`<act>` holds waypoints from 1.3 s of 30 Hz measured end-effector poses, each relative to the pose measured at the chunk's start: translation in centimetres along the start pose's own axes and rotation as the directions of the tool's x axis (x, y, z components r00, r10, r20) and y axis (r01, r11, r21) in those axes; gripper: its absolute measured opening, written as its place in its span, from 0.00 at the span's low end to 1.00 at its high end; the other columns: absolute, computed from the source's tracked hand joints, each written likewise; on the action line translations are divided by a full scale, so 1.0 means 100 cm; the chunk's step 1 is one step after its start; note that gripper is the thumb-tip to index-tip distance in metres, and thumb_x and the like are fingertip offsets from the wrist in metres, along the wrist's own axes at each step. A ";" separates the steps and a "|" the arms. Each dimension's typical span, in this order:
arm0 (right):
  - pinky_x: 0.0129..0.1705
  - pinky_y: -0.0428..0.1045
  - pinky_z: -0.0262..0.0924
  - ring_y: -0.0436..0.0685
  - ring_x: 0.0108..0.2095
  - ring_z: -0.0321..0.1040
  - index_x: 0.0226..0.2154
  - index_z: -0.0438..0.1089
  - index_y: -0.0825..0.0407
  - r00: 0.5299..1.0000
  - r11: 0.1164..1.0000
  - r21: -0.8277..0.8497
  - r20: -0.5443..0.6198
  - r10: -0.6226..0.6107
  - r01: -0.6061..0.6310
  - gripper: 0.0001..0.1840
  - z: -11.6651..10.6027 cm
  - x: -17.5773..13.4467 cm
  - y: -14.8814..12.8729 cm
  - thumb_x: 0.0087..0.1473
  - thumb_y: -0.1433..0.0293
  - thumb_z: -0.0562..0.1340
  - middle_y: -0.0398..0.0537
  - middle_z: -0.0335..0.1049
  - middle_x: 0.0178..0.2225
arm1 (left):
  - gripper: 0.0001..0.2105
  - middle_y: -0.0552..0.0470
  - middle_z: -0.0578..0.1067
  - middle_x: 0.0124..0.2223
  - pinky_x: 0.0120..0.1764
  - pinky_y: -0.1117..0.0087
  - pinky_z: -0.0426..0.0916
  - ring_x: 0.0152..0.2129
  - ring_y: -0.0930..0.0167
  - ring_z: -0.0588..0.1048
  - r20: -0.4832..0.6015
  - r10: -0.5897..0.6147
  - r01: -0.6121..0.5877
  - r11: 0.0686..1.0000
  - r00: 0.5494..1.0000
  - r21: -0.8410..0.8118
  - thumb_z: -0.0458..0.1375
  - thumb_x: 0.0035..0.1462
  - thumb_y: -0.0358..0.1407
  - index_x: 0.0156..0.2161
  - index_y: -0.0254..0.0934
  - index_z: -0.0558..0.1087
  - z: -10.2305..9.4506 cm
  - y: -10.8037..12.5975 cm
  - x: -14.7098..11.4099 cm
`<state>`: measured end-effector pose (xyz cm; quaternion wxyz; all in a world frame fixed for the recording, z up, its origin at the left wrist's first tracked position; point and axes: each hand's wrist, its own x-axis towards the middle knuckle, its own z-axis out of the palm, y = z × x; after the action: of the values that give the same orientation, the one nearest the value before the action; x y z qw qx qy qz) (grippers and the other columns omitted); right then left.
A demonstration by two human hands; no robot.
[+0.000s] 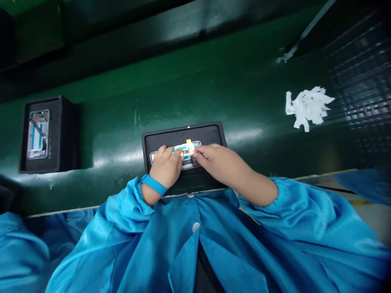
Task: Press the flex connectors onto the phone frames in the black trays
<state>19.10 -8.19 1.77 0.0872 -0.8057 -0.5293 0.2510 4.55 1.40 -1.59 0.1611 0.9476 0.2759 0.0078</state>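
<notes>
We press our left hand [166, 165] and right hand [214, 156], fingers closed, onto the phone frame [186, 156] in the black tray [214, 132], pinching its yellow tab [189, 143].

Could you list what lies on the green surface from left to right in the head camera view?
Black tray with an opened phone → left hand → right hand, both on the phone frame in the middle black tray → pile of white paper scraps.
</notes>
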 end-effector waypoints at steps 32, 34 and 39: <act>0.35 0.51 0.66 0.54 0.33 0.71 0.42 0.59 0.51 0.702 0.801 0.563 -0.654 0.282 0.202 0.15 0.062 0.018 -0.009 0.58 0.60 0.46 0.50 0.73 0.32 | 0.12 0.46 0.73 0.43 0.53 0.52 0.57 0.45 0.62 0.68 -0.044 0.241 -0.237 0.968 0.969 0.085 0.48 0.58 0.36 0.39 0.37 0.73 0.014 -0.010 0.012; 0.36 0.51 0.66 0.54 0.33 0.71 0.42 0.59 0.51 0.707 0.819 0.538 -0.658 0.260 0.200 0.14 0.062 0.017 -0.009 0.58 0.61 0.46 0.50 0.73 0.32 | 0.12 0.46 0.73 0.43 0.53 0.52 0.57 0.45 0.62 0.68 -0.051 0.238 -0.233 0.969 0.970 0.084 0.48 0.58 0.36 0.39 0.37 0.73 0.015 -0.009 0.012; 0.38 0.53 0.66 0.55 0.34 0.70 0.41 0.61 0.50 0.737 0.897 0.410 -0.656 0.164 0.165 0.15 0.058 0.013 -0.011 0.57 0.62 0.46 0.50 0.73 0.32 | 0.12 0.46 0.73 0.43 0.53 0.52 0.57 0.44 0.62 0.68 -0.065 0.230 -0.226 0.972 0.971 0.069 0.48 0.58 0.35 0.38 0.37 0.73 0.015 -0.007 0.012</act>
<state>15.76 -7.31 -3.20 0.4536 -0.7994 -0.3902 0.0547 5.36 2.18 -3.36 0.1202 0.9765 0.1710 0.0525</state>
